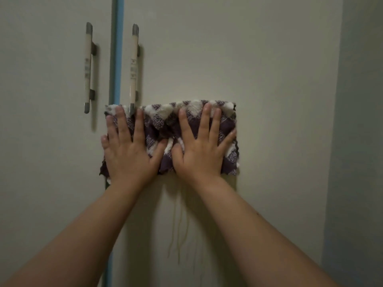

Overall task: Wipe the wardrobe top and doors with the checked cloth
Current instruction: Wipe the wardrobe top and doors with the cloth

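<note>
A purple and white checked cloth is spread flat against the right wardrobe door, just below the handles. My left hand presses on its left half with fingers spread, near the blue seam between the doors. My right hand presses on its right half, fingers also spread. Both palms lie flat on the cloth and hold it against the door. The cloth's left edge overlaps the seam and reaches the left door.
Two vertical bar handles, the left handle and the right handle, stand above the cloth on either side of the blue seam strip. Faint drip streaks run down the door under the cloth. A bluish wall borders the wardrobe on the right.
</note>
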`<state>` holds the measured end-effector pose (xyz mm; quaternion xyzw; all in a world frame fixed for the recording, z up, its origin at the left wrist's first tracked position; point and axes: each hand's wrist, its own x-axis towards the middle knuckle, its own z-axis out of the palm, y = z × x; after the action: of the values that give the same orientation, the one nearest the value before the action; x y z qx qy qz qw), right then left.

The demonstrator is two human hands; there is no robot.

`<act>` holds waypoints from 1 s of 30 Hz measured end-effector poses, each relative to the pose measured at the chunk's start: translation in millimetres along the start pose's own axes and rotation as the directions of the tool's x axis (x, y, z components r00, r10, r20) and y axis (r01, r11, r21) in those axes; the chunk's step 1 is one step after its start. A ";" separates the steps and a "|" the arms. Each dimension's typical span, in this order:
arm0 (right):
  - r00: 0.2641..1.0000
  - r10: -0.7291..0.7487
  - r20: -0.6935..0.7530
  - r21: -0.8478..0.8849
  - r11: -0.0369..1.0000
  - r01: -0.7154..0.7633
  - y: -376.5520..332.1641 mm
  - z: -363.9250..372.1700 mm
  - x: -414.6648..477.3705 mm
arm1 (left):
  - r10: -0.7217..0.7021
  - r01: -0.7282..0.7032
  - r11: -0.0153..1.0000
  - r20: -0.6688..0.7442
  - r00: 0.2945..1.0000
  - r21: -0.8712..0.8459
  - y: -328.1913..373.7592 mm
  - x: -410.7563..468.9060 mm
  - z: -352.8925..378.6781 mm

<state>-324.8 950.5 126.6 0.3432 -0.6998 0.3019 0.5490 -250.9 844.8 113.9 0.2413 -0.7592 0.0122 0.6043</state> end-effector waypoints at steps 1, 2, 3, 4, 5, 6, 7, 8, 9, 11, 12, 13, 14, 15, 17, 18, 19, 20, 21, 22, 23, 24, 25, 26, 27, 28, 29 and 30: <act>0.999 0.012 0.046 0.037 0.999 -0.013 -3.2 -6.4 2.2 | -0.010 0.010 1.000 0.027 1.000 -0.015 3.2 0.6 -3.2; 0.992 0.028 0.125 0.071 0.997 -0.037 -7.1 -12.5 2.5 | -0.018 0.020 0.999 0.054 0.998 -0.045 2.6 1.1 -4.1; 0.978 0.048 0.201 0.099 0.993 -0.069 -10.6 -17.9 4.2 | -0.026 0.033 0.995 0.081 0.996 -0.089 2.4 2.5 -7.0; 0.966 0.066 0.250 0.100 0.991 -0.094 -13.7 -22.5 6.5 | -0.020 0.037 0.987 0.107 0.994 -0.158 0.4 6.2 -11.4; 0.959 0.080 0.273 0.072 0.992 -0.104 -16.6 -24.7 7.7 | 0.004 0.027 0.972 0.128 0.992 -0.235 -1.0 9.1 -18.8; 0.958 0.088 0.274 0.028 0.995 -0.099 -20.0 -24.6 6.9 | 0.032 0.014 0.949 0.141 0.990 -0.314 -3.1 8.9 -27.8; 0.958 0.095 0.269 -0.021 0.995 -0.093 -22.0 -23.5 7.3 | 0.063 0.007 0.919 0.164 0.984 -0.394 -4.0 8.4 -34.7; 0.960 0.105 0.259 -0.062 0.994 -0.091 -24.0 -21.0 5.9 | 0.075 0.026 0.879 0.192 0.979 -0.475 -6.0 4.3 -40.0; 0.962 0.115 0.247 -0.095 0.991 -0.094 -27.3 -16.7 2.9 | 0.076 0.057 0.843 0.223 0.972 -0.535 -9.3 -2.5 -44.2; 0.964 0.139 0.227 -0.149 0.983 -0.107 -31.8 -10.2 2.5 | 0.062 0.126 0.805 0.292 0.954 -0.580 -10.9 -11.9 -42.4; 0.967 0.143 0.211 -0.160 0.981 -0.110 -37.2 -6.3 1.8 | 0.062 0.124 0.817 0.300 0.952 -0.563 -14.6 -16.2 -38.9; 0.971 0.134 0.200 -0.163 0.981 -0.102 -42.4 -2.6 1.3 | 0.074 0.102 0.843 0.301 0.951 -0.528 -16.2 -19.1 -35.4; 0.976 0.107 0.192 -0.160 0.984 -0.077 -49.2 1.3 0.5 | 0.080 0.080 0.869 0.297 0.951 -0.489 -20.2 -21.1 -32.6; 0.979 0.065 0.192 -0.165 0.986 -0.033 -56.5 5.4 -1.0 | 0.092 0.052 0.888 0.287 0.953 -0.456 -24.1 -23.8 -31.3; 0.977 -0.033 0.209 -0.190 0.979 0.074 -68.8 12.9 -7.9 | 0.090 0.030 0.893 0.245 0.965 -0.449 -32.4 -36.2 -29.7; 0.974 -0.080 0.213 -0.202 0.971 0.124 -73.1 16.9 -11.8 | 0.074 0.026 0.893 0.204 0.976 -0.449 -36.6 -44.5 -30.0; 0.967 -0.126 0.223 -0.217 0.960 0.175 -76.7 20.1 -16.3 | 0.045 0.017 0.910 0.140 0.989 -0.414 -41.4 -53.0 -30.0; 0.957 -0.166 0.239 -0.231 0.947 0.222 -79.3 23.3 -22.3 | 0.017 0.009 0.934 0.069 0.997 -0.357 -45.8 -60.5 -29.2; 0.945 -0.201 0.257 -0.248 0.931 0.266 -80.2 27.0 -29.5 | -0.013 0.018 0.953 0.018 1.000 -0.303 -48.6 -69.2 -28.2; 0.937 -0.230 0.262 -0.266 0.916 0.299 -80.3 30.8 -35.0 | -0.050 0.043 0.960 -0.020 0.999 -0.276 -50.6 -76.0 -26.4; 0.932 -0.252 0.262 -0.281 0.904 0.324 -79.8 33.5 -37.8 | -0.083 0.072 0.962 -0.031 0.996 -0.264 -50.0 -82.0 -24.9; 0.926 -0.273 0.262 -0.290 0.893 0.345 -77.6 34.9 -40.4 | -0.107 0.094 0.959 -0.034 0.994 -0.266 -48.9 -90.1 -22.0; 0.921 -0.292 0.259 -0.290 0.885 0.363 -74.7 34.7 -41.2 | -0.110 0.096 0.959 -0.039 0.993 -0.266 -46.6 -97.4 -19.6; 0.916 -0.311 0.252 -0.282 0.882 0.377 -70.7 33.2 -40.4 | -0.107 0.093 0.960 -0.039 0.993 -0.265 -44.0 -103.7 -16.9; 0.916 -0.322 0.239 -0.266 0.886 0.381 -64.6 30.7 -42.0 | -0.104 0.093 0.959 -0.026 0.994 -0.268 -40.6 -110.9 -14.0; 0.921 -0.323 0.218 -0.239 0.897 0.371 -57.0 27.8 -44.4 | -0.110 0.107 0.956 0.005 0.994 -0.273 -36.7 -117.6 -11.4; 0.932 -0.312 0.183 -0.202 0.916 0.347 -47.7 25.3 -48.4 | -0.125 0.133 0.954 0.047 0.991 -0.268 -33.1 -124.7 -8.0; 0.946 -0.293 0.137 -0.170 0.934 0.314 -37.5 25.3 -52.3 | -0.144 0.162 0.955 0.090 0.986 -0.250 -30.9 -130.4 -4.5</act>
<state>-300.2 916.2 71.9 0.4095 -0.6928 0.1261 0.5800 -215.0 864.7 -13.7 0.2195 -0.7544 -0.1412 0.6023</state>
